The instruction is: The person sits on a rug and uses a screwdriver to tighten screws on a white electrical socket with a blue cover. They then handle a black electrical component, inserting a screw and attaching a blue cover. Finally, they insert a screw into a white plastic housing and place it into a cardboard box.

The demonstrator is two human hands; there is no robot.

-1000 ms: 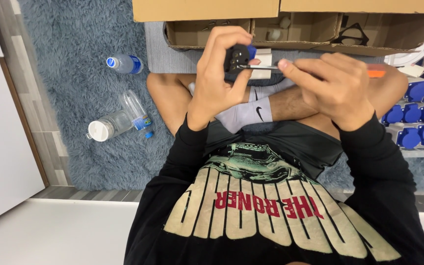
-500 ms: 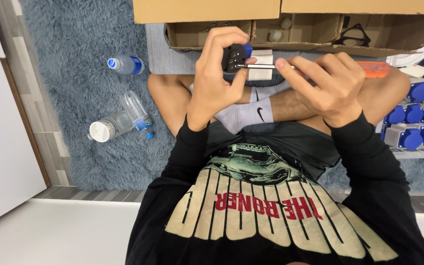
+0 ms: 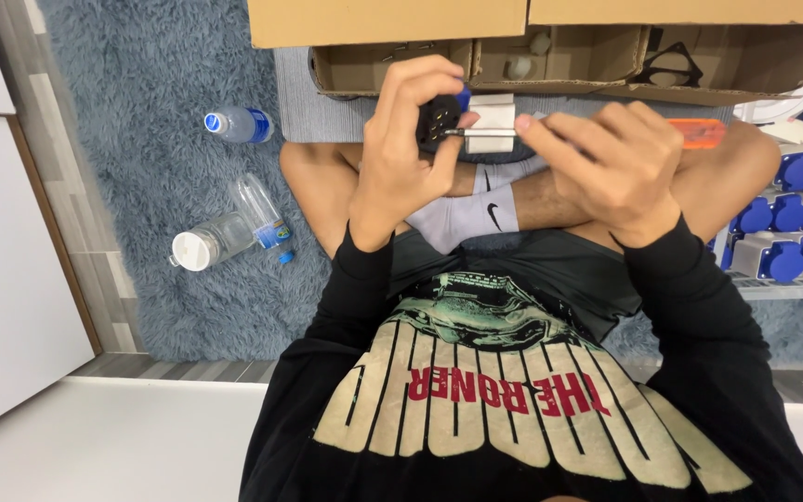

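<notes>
Nearest the camera, the left hand [image 3: 411, 158] is curled tightly round a small black plug body [image 3: 439, 121] with a blue cap at its top, held above the crossed legs. Its face, set with small brass contacts, is turned toward the right hand. The right hand [image 3: 606, 167] is closed in a pinch, thumb and forefinger on a thin metal tool [image 3: 478, 133], probably a small screwdriver, whose tip meets the plug's face.

To do this well, I would judge that the left hand should keep the plug from turning while the right keeps the tool square to the face, straight in line with the contact it works on, with light pressure so that the tip does not slip off.

The tool's long axis runs level, left to right across the view, tip toward the left hand. The plug's own long axis is hard to tell, since fingers cover most of it.

Beyond the hands lies a light grey part [image 3: 493, 121] on the mat, then open cardboard boxes [image 3: 559, 56]. Blue-capped sockets [image 3: 796, 214] lie to the right; bottles [image 3: 234, 223] lie on the rug [image 3: 141, 112] to the left.
</notes>
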